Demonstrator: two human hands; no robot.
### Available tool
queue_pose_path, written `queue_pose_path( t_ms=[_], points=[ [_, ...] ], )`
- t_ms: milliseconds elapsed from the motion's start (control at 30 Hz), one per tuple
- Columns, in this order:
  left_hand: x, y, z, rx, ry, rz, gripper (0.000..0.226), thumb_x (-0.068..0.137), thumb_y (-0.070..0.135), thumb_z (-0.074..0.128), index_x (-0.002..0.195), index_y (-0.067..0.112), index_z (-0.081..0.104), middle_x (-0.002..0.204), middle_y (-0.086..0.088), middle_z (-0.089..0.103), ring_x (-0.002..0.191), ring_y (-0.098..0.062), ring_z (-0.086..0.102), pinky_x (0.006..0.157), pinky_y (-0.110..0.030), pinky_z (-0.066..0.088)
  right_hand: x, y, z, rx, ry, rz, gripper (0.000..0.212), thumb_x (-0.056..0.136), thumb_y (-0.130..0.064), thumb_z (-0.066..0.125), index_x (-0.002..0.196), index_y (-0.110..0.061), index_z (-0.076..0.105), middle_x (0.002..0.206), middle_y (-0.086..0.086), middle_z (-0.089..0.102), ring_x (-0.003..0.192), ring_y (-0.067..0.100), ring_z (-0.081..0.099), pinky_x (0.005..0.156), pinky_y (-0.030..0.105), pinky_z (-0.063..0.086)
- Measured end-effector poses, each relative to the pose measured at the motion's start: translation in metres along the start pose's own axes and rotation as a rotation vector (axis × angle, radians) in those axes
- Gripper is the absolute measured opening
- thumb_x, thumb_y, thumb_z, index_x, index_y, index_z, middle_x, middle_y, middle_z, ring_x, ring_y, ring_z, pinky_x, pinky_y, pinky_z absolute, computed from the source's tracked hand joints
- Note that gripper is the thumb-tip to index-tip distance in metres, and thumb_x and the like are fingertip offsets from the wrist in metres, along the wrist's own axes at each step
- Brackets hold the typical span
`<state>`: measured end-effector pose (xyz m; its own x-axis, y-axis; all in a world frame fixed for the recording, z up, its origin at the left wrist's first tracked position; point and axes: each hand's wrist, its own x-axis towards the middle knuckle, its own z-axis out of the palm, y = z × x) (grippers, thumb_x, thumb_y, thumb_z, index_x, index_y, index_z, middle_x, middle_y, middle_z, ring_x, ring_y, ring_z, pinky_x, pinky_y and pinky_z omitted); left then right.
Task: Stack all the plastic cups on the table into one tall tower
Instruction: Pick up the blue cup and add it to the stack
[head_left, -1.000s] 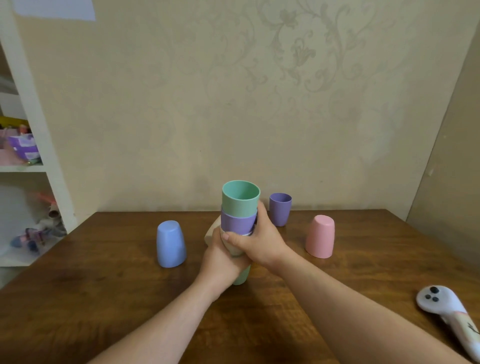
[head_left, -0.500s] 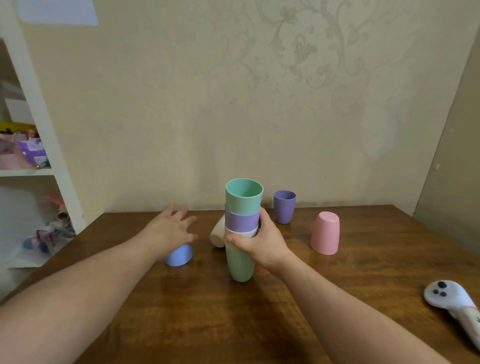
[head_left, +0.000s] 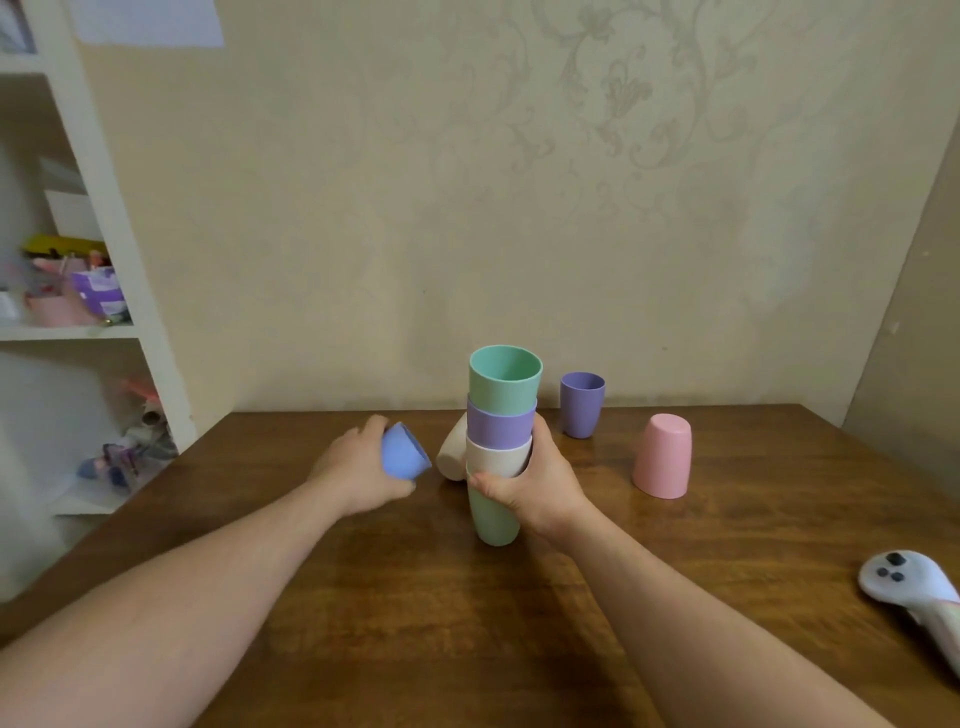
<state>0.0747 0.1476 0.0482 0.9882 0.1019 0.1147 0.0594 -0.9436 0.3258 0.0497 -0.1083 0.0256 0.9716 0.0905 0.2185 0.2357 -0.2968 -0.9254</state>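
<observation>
Leftmost, a white shelf (head_left: 111, 218) stands beside the table's (head_left: 363, 613) left edge, its levels cluttered with small items too blurred to name. Next, the left hand (head_left: 358, 473) reaches in over the tabletop's left half and is closed around a blue cup (head_left: 402, 451), which is tilted, its mouth turned toward the right and its body lifted off the wood. Just right of it a cream cup (head_left: 451, 453) lies on its side on the tabletop, partly hidden behind the stack (head_left: 501, 441).

That stack stands upright near the middle of the tabletop, mouths up: a green cup at the bottom, a cream one nested in it, a purple one above that, and a green one on top. The right hand (head_left: 535, 480) is wrapped around the stack's lower part, thumb across the front and fingers round the right side, over the cream and bottom green cups.

Further right, a lone purple cup (head_left: 582, 404) stands mouth-up close to the table's back edge, well apart from the stack. A pink cup (head_left: 662, 456) sits mouth-down on the right half, nearer than the purple one. By the right edge, toward the near corner, lies a white controller (head_left: 906, 579) with dark buttons.
</observation>
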Motion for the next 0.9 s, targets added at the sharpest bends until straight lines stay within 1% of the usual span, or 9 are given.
queue_pose_path(
  t_ms=[100, 200, 300, 400, 500, 633, 733, 800, 900],
  points=[
    [-0.011, -0.003, 0.016, -0.343, 0.027, -0.05, 0.09, 0.073, 0.034, 0.099, 0.145, 0.025, 0.047, 0.133, -0.001, 0.063, 0.114, -0.026, 0.066, 0.09, -0.045, 0.063, -0.001, 0.0, 0.001, 0.01, 0.006, -0.009, 0.099, 0.06, -0.041, 0.097, 0.145, -0.046, 0.047, 0.13, -0.017, 0.071, 0.12, 0.01, 0.07, 0.105, 0.049, 0.061],
    [-0.016, -0.004, 0.029, -0.484, 0.057, -0.06, 0.094, 0.077, 0.024, 0.099, 0.153, 0.025, 0.044, 0.14, -0.001, 0.063, 0.118, -0.024, 0.062, 0.09, -0.038, 0.053, -0.001, 0.0, 0.001, 0.014, 0.011, -0.009, 0.1, 0.06, -0.04, 0.098, 0.145, -0.045, 0.047, 0.129, -0.017, 0.071, 0.12, 0.01, 0.07, 0.105, 0.048, 0.061],
    [-0.017, -0.006, 0.035, -0.668, 0.064, -0.132, 0.092, 0.082, 0.018, 0.096, 0.155, 0.026, 0.041, 0.139, -0.004, 0.06, 0.115, -0.026, 0.062, 0.078, -0.034, 0.055, -0.001, -0.001, 0.001, 0.011, 0.005, -0.004, 0.098, 0.065, -0.034, 0.099, 0.147, -0.043, 0.046, 0.131, -0.017, 0.069, 0.121, 0.01, 0.068, 0.106, 0.049, 0.06],
    [-0.021, -0.012, 0.043, -0.796, 0.066, -0.199, 0.098, 0.082, 0.017, 0.097, 0.158, 0.025, 0.036, 0.144, -0.007, 0.059, 0.119, -0.028, 0.061, 0.087, -0.042, 0.054, -0.001, 0.0, 0.001, 0.02, 0.004, -0.001, 0.098, 0.068, -0.03, 0.099, 0.148, -0.043, 0.045, 0.133, -0.017, 0.068, 0.123, 0.011, 0.067, 0.108, 0.049, 0.059],
    [-0.028, -0.017, 0.053, -0.793, 0.09, -0.223, 0.103, 0.078, 0.018, 0.101, 0.159, 0.023, 0.038, 0.149, -0.007, 0.06, 0.121, -0.025, 0.059, 0.095, -0.044, 0.051, -0.001, 0.0, 0.001, 0.022, 0.001, -0.002, 0.097, 0.069, -0.03, 0.099, 0.148, -0.045, 0.045, 0.133, -0.018, 0.067, 0.123, 0.01, 0.067, 0.108, 0.048, 0.059],
    [-0.034, -0.013, 0.053, -0.853, 0.12, -0.219, 0.104, 0.077, 0.023, 0.102, 0.161, 0.025, 0.04, 0.151, -0.005, 0.061, 0.13, -0.028, 0.061, 0.103, -0.047, 0.055, 0.0, 0.002, 0.0, 0.022, -0.006, -0.007, 0.095, 0.07, -0.029, 0.1, 0.146, -0.048, 0.045, 0.132, -0.02, 0.068, 0.122, 0.009, 0.067, 0.108, 0.047, 0.059],
    [-0.034, 0.002, 0.031, -0.895, 0.217, -0.228, 0.095, 0.082, 0.026, 0.098, 0.161, 0.023, 0.044, 0.153, -0.006, 0.061, 0.136, -0.031, 0.061, 0.107, -0.051, 0.056, 0.0, 0.004, -0.001, 0.033, -0.012, -0.012, 0.092, 0.071, -0.026, 0.099, 0.144, -0.048, 0.047, 0.13, -0.02, 0.07, 0.12, 0.007, 0.068, 0.108, 0.046, 0.059],
    [-0.029, 0.019, 0.003, -0.993, 0.323, -0.187, 0.089, 0.084, 0.027, 0.097, 0.157, 0.022, 0.047, 0.148, -0.003, 0.063, 0.136, -0.03, 0.063, 0.107, -0.048, 0.055, 0.001, 0.005, -0.001, 0.038, -0.017, -0.007, 0.094, 0.069, -0.029, 0.099, 0.145, -0.048, 0.047, 0.13, -0.019, 0.07, 0.121, 0.008, 0.069, 0.108, 0.047, 0.059],
    [-0.016, 0.056, -0.056, -1.176, 0.492, -0.023, 0.082, 0.082, 0.029, 0.095, 0.15, 0.021, 0.051, 0.137, 0.003, 0.067, 0.121, -0.016, 0.071, 0.106, -0.043, 0.059, 0.001, 0.005, -0.001, 0.042, -0.023, -0.003, 0.099, 0.062, -0.037, 0.099, 0.146, -0.049, 0.047, 0.131, -0.019, 0.071, 0.123, 0.01, 0.069, 0.108, 0.048, 0.059]
  ],
)
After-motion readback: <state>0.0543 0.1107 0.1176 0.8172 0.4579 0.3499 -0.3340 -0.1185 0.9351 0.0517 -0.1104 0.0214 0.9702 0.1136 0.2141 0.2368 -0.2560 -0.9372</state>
